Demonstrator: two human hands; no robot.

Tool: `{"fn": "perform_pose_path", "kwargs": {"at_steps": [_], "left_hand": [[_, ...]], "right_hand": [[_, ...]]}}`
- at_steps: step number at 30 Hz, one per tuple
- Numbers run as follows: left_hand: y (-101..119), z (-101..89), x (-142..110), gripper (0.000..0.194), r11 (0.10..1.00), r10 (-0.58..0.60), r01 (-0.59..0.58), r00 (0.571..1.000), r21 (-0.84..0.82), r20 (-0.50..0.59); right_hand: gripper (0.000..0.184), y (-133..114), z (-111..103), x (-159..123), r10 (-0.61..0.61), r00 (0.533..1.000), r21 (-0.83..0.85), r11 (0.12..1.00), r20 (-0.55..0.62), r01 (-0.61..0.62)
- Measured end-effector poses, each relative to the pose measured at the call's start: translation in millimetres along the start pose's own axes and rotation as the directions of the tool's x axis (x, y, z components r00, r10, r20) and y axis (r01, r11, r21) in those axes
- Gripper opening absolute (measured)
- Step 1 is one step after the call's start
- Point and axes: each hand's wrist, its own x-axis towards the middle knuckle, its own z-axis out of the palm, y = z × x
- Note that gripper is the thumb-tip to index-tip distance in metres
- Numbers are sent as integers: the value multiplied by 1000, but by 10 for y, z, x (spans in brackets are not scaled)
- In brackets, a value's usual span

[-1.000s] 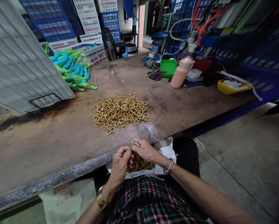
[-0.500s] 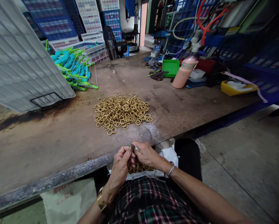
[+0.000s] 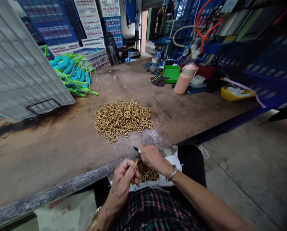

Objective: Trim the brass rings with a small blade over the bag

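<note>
Between the thumb and fingers of my left hand (image 3: pixel 126 173) is a single gold-coloured ring (image 3: pixel 136 162), seen nearly edge-on. My right hand (image 3: pixel 152 156) is closed around a small knife (image 3: pixel 136 149); its dark blade points left and its pale handle is mostly hidden by the fingers. The blade and the held ring are apart. Under both hands, more gold-coloured rings (image 3: pixel 149 173) lie on a white cloth or bag (image 3: pixel 174 160) across my lap. Beyond the hands, a heap of similar rings (image 3: pixel 123 117) rests on the worn tabletop (image 3: pixel 69 144).
A large white plastic crate (image 3: pixel 25 64) stands at the left, beside a pile of green and turquoise plastic parts (image 3: pixel 73 72). Further right are a green tray (image 3: pixel 171 73), a pink bottle (image 3: pixel 184 80) and a yellow tray (image 3: pixel 237 94). The table's front edge (image 3: pixel 61 184) runs close to my lap.
The knife blade and the ring, close together before, are now separated. My left hand has moved down a little with the ring. The whole view has shifted slightly.
</note>
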Motion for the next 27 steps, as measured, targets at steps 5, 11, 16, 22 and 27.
{"fn": "perform_pose_path", "kwargs": {"at_steps": [5, 11, 16, 22, 27], "left_hand": [[78, -50, 47, 21, 948, -99, 76, 993, -308, -59], [-2, -378, 160, 18, 871, -192, 80, 964, -484, -186], [36, -602, 196, 25, 833, -209, 39, 945, -552, -250], [189, -736, 334, 10, 807, -286, -25, 857, -590, -428], [307, -774, 438, 14, 818, -267, -71, 832, -571, -487]], "right_hand": [[23, 308, -135, 228, 122, 937, 75, 992, -326, -103], [27, 790, -301, 644, 343, 827, 48, 931, -445, -361], [30, 754, -311, 805, 310, 875, -35, 937, -371, -347], [27, 422, -162, 828, 194, 917, -85, 968, -350, -237], [30, 215, -62, 828, 70, 955, -108, 989, -288, -105]]}}
